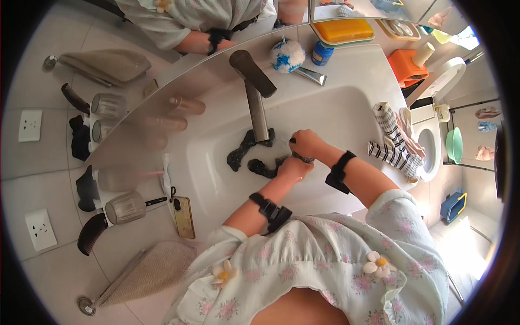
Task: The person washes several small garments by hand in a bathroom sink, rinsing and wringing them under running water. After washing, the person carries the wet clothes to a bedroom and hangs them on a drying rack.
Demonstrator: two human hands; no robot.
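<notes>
In the white washbasin [333, 105], my left hand [293, 169] and my right hand [305, 142] are close together, both gripping a wet dark sock [263, 167]. Part of that sock trails to the left of my left hand; the stretch inside my fists is mostly hidden. Another dark wet sock [243, 151] lies curved in the basin below the spout of the dark metal faucet [257, 109]. Whether water is running from the spout is hard to tell.
Black-and-white striped socks [396, 146] lie on the basin's right edge. Behind the faucet are a blue-and-white pompom [287, 56], a tube [311, 76], a blue jar [322, 53] and an orange-yellow soap bar [344, 31]. A phone [184, 217] rests at the left edge.
</notes>
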